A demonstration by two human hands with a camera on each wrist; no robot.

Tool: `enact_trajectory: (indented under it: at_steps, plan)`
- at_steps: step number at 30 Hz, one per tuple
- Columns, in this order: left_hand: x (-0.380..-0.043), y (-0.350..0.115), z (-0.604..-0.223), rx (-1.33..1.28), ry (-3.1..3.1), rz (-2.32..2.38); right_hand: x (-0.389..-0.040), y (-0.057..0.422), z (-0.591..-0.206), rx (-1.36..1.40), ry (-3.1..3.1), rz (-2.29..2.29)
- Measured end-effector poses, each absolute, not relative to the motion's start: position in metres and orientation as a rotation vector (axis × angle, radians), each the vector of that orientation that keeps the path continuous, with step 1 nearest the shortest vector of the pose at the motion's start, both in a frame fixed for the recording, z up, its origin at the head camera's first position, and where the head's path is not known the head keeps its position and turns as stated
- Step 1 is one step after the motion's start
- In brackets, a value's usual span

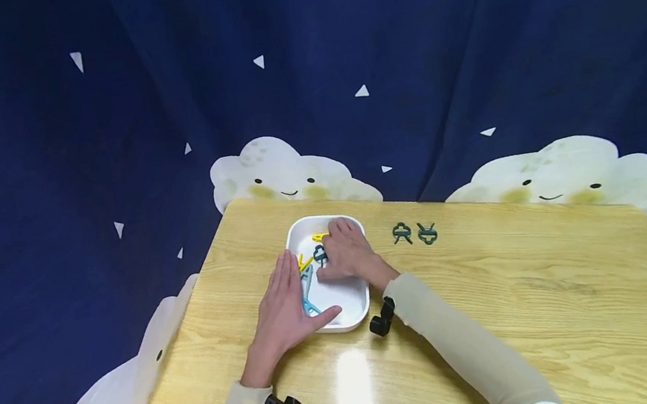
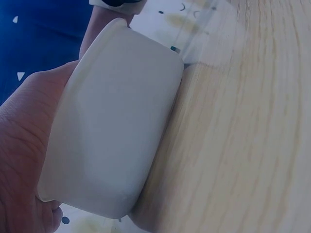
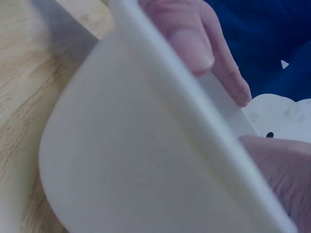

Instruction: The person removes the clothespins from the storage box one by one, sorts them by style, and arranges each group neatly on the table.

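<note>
White tray (image 1: 346, 299) sat on the wooden table (image 1: 535, 338), left of centre, its far rim a short way in from the table's far edge. Left hand (image 1: 281, 308) lay along the tray's left rim, fingers straight and pointing far, thumb spread over the near end; no clench there, just a relaxed palm against the edge. In the left wrist view, the tray's outer wall ran down to the wood below that hand.

Right hand (image 1: 348, 254) reached over the right rim into the far half. Fingertips partly hidden; could not tell whether they grasped anything. Just left of them, inside the tray: 1 dark green clip (image 1: 320, 255). A yellow clip (image 1: 319, 237) lay farther off, partly covered by the right hand. Along the left wall, beside the left fingers: another yellow clip (image 1: 305, 262), a grey-blue clip (image 1: 307, 279) and, nearer, a light blue clip (image 1: 310, 307). Tray floor showed to the near right, between thumb and right wall.

Outside, right of the tray and near the far edge: 2 dark green clips (image 1: 402, 233), side by side, apart. Widest room on the wood lay right of these. Navy curtain (image 1: 401, 46) stood beyond the far edge.
</note>
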State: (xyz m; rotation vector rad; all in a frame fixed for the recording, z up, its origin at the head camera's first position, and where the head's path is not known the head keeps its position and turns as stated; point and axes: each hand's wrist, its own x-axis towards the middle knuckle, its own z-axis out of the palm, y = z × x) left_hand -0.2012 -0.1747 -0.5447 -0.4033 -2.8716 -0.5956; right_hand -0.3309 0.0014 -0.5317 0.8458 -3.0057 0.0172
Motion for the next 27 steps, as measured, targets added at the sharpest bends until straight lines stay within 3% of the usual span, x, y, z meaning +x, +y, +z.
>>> enact_trajectory:
  at_steps: [27]
  plan:
    - [-0.2015, -0.1747, -0.5457, -0.397, -2.889, -0.583, -0.3255, 0.005, -0.5347, 0.77, -2.97, 0.142]
